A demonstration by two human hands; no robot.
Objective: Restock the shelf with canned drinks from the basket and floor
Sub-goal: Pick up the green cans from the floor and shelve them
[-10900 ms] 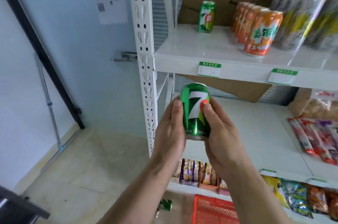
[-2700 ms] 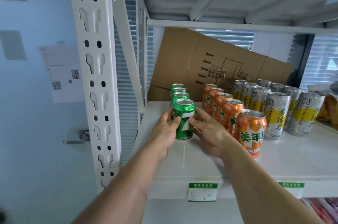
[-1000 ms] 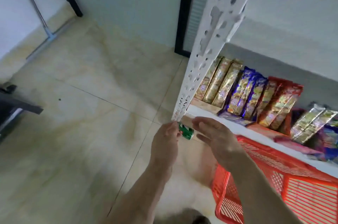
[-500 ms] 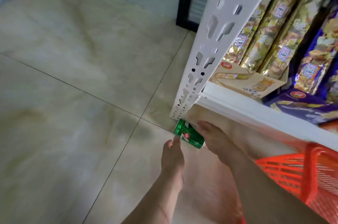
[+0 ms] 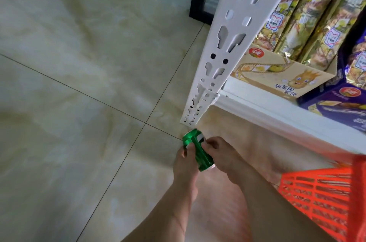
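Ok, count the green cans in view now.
1. The green can lies on its side on the floor by the shelf post, between the left hand and right hand. Others may be hidden.

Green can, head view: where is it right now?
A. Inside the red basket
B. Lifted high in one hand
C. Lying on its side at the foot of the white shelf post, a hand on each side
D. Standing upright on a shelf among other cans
C: the green can lies tipped on the tiled floor by the white shelf post, between the left hand and the right hand.
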